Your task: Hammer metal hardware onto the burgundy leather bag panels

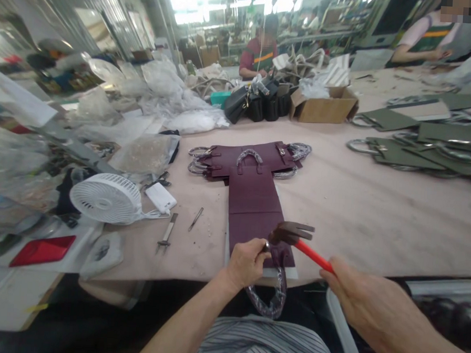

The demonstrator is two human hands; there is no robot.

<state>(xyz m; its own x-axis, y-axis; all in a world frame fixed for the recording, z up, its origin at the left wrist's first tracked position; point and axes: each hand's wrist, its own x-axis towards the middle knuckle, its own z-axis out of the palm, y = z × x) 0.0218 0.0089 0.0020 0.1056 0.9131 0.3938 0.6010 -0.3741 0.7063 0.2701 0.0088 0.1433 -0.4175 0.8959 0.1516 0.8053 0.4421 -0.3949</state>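
1. Fingers (260, 253) of our left hand (245, 264) are curled together and pinch the near end of the burgundy panel (253, 198), right where its plastic-wrapped handle (273, 297) joins it.
2. Our right hand (355, 294) has its fingers closed around the red shaft of the hammer (295, 236). They are mostly hidden behind the back of the hand.
3. We see the hammer's dark head hanging just above the panel's near end, close beside our left fingertips. It is blurred.
4. We find the panel lying flat on the table (355, 214), running lengthwise away from us with its near end at the front edge. The wrapped handle loops down over that edge toward our lap.
5. At its far end the panel meets a stack of burgundy pieces (220, 162) laid crosswise, with wrapped handles showing at both sides.
6. To our left lie a white fan (106, 197), a white block (160, 197) beside it and a thin metal tool (196, 219).
7. Farther off we see black bags (258, 105), a cardboard box (324, 106) and green panels (419, 138) on the right.
8. Two people work at the table's far side, well apart from our hands.
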